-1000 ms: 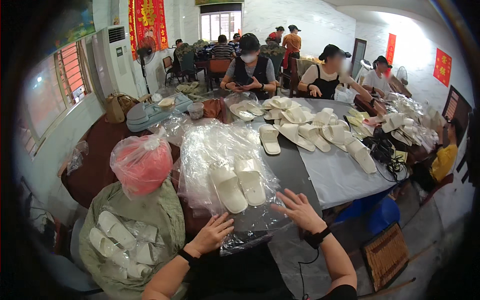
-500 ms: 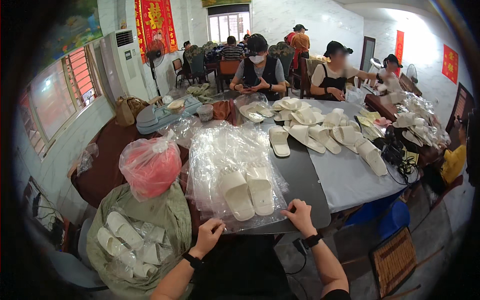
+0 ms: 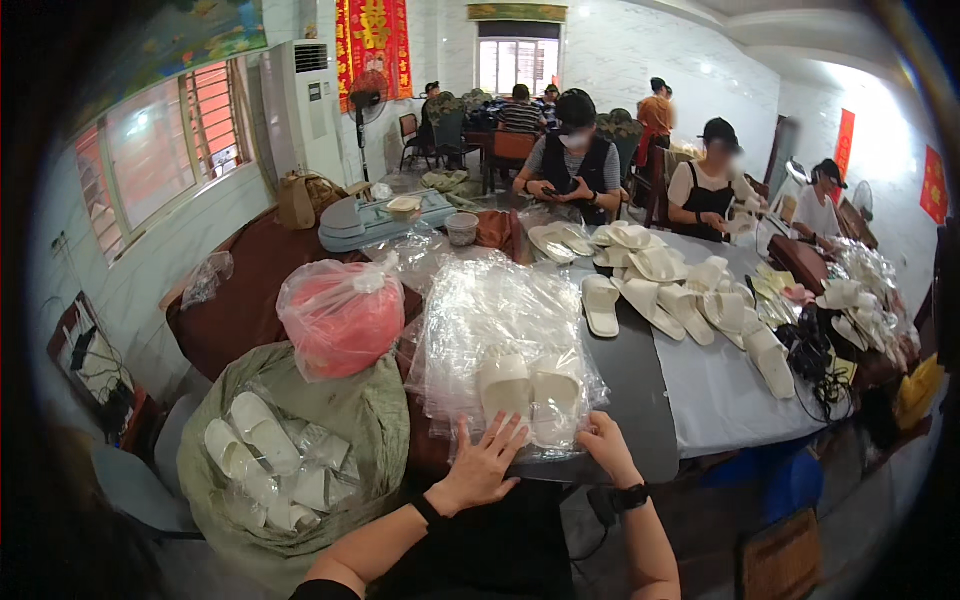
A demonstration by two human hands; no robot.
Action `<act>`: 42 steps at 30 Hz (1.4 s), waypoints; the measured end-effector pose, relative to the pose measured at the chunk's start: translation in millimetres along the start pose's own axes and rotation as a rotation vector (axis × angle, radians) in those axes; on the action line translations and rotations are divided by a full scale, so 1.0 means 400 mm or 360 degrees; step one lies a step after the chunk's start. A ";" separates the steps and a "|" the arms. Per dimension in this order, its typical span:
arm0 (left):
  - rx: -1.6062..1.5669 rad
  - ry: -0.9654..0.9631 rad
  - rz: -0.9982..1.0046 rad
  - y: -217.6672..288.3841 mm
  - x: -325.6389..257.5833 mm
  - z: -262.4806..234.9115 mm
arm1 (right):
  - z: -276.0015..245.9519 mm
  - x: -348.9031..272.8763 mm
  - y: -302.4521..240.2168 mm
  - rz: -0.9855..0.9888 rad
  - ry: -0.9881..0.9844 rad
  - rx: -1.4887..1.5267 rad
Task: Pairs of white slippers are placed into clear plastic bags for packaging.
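Note:
A pair of white slippers, the left slipper (image 3: pixel 504 386) and the right slipper (image 3: pixel 557 398), lies side by side in a clear plastic bag (image 3: pixel 598 388) at the table's near edge. Beneath the pair is a stack of clear bags (image 3: pixel 480 310). My left hand (image 3: pixel 485 465) is open, its fingers spread over the near end of the left slipper and the plastic. At the near right corner of the bag, my right hand (image 3: pixel 607 447) has its fingers closed on the plastic edge. Part of the slippers' near ends is hidden by my left hand.
To the left, a green sack (image 3: pixel 365 440) holds bagged white slippers (image 3: pixel 262 435). Above it sits a plastic bag of something pink-red (image 3: pixel 340 318). A pile of white slippers (image 3: pixel 680 290) covers the table's far right. Co-workers sit beyond, one person holding a phone.
My left hand has moved right from the bag's near left edge and flattened over the slipper's end. My right hand stays by the bag's right corner. The view has shifted.

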State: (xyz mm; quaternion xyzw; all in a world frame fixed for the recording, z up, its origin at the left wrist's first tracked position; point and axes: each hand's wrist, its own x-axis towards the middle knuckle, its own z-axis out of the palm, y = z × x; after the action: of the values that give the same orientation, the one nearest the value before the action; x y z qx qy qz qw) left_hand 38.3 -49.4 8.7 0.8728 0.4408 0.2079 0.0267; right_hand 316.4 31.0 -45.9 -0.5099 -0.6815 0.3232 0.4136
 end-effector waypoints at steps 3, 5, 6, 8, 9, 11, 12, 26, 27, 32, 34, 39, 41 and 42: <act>0.0048 0.0130 -0.0145 -0.020 -0.015 0.011 | 0.020 -0.027 -0.220 0.0358 -0.0360 0.1234; -0.0027 0.0384 -0.0199 -0.017 -0.001 0.013 | 0.017 -0.051 -0.295 0.0286 -0.0437 0.1338; -0.0025 0.0393 -0.0213 -0.025 0.000 0.009 | 0.020 -0.058 -0.323 0.0217 -0.0520 0.1462; 0.0024 0.0646 -0.0059 -0.049 -0.006 -0.001 | 0.028 -0.059 -0.346 0.0188 -0.0652 0.1571; 0.0021 0.0653 -0.0081 -0.054 -0.011 -0.016 | 0.032 -0.058 -0.342 0.0020 -0.0665 0.1535; -0.0518 0.0819 -0.0196 -0.059 -0.029 -0.067 | 0.030 -0.043 -0.283 -0.0219 -0.0732 0.1249; -0.0499 0.0836 -0.0248 -0.064 -0.046 -0.096 | 0.027 -0.035 -0.278 -0.0211 -0.0788 0.1258; -0.0210 0.1823 -0.1175 -0.101 -0.579 -0.429 | 0.160 -0.015 -0.062 -0.0454 -0.0199 -0.1031; -0.0218 0.1814 -0.1173 -0.105 -0.608 -0.443 | 0.161 -0.016 -0.059 -0.0471 -0.0168 -0.1012; 0.0169 0.1109 -0.1197 -0.150 -0.617 -0.434 | 0.131 -0.019 -0.077 -0.0423 -0.0086 -0.1049; 0.0194 0.0456 -0.1416 -0.177 -0.642 -0.359 | 0.136 -0.020 -0.077 -0.0470 -0.0072 -0.1047; 0.0276 -0.0249 -0.1595 -0.224 -0.689 -0.205 | 0.188 -0.018 -0.069 -0.0578 -0.0081 -0.1077; 0.0240 -0.0317 -0.1589 -0.225 -0.646 -0.202 | 0.173 -0.034 -0.070 -0.0538 -0.0023 -0.1089; 0.0211 -0.0362 -0.1686 -0.222 -0.637 -0.201 | 0.170 -0.033 -0.074 -0.0571 -0.0039 -0.1068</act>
State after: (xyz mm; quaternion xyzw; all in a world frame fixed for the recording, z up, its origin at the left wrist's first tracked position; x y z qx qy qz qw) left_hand -194.0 -205.1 -25.1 0.5481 0.8267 0.0419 0.1202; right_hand 244.9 8.8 -54.0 -0.4856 -0.8328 0.0106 0.2655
